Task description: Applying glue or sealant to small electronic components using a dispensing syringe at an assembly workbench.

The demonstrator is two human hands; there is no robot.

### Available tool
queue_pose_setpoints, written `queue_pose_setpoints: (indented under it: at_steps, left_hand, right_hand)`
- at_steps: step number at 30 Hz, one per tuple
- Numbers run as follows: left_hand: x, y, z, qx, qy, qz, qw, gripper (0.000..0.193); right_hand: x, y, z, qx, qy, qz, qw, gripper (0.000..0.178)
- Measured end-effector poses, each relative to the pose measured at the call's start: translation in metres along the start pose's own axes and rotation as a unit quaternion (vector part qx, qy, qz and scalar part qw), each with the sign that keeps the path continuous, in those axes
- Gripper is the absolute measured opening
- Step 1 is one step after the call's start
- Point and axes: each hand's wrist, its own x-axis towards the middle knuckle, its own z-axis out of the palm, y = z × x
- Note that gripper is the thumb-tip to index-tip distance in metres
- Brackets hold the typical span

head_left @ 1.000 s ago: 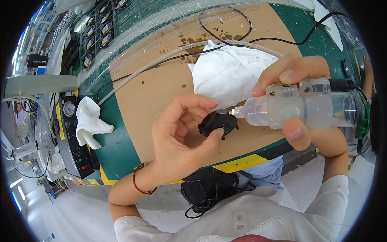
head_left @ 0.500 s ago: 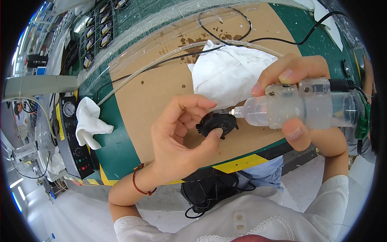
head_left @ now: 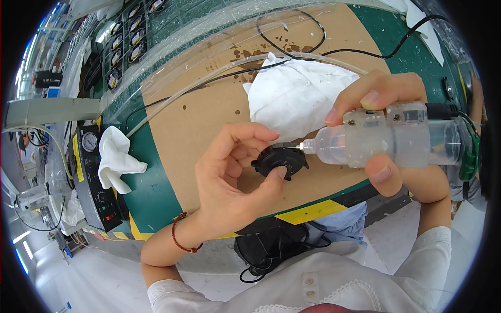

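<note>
Between the thumb and fingers of my left hand (head_left: 235, 177) is a small round black part (head_left: 276, 161) with little lugs on its rim, held tilted above the cardboard. My right hand (head_left: 383, 125) grips a clear dispensing syringe (head_left: 334, 143) lying nearly level, with a translucent clamp around its barrel and a green adapter (head_left: 472, 156) at its rear. The syringe's needle tip (head_left: 302, 146) meets the upper right rim of the black part; whether it touches I cannot tell. A crumpled white cloth (head_left: 297, 94) lies just behind both hands.
Stained brown cardboard (head_left: 182, 151) covers the green bench mat (head_left: 151, 201). A pale hose (head_left: 193, 88) and black cable (head_left: 360, 52) cross it. At left stand a black control box (head_left: 99, 182) with a gauge and another white cloth (head_left: 117, 159). Black trays (head_left: 122, 47) hold round parts at the back.
The black part has turned slightly in my left fingers, its left edge shifting a little. My right hand and the syringe stay practically where they were.
</note>
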Motion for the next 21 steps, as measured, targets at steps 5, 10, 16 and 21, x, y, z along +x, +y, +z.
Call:
queue_pose_setpoints:
  at_steps: [5, 10, 16, 21]
  left_hand:
    - [-0.0005, -0.0003, -0.0001, -0.006, 0.003, -0.001, 1.000, 0.037]
    - [-0.0002, -0.0006, -0.0002, -0.007, -0.002, -0.001, 1.000, 0.038]
    - [-0.0006, -0.0008, 0.0000, -0.013, 0.000, -0.002, 1.000, 0.038]
    - [-0.0006, 0.0000, -0.0009, -0.007, -0.005, -0.002, 1.000, 0.038]
  right_hand:
    - [0.0002, -0.0008, -0.0001, 0.002, -0.005, 0.001, 1.000, 0.046]
    - [-0.0005, -0.0005, -0.0002, -0.001, -0.006, -0.001, 1.000, 0.046]
    - [-0.0002, 0.0000, 0.0001, 0.007, -0.006, -0.004, 1.000, 0.046]
    - [-0.0009, -0.0012, 0.0002, 0.010, -0.003, 0.004, 1.000, 0.047]
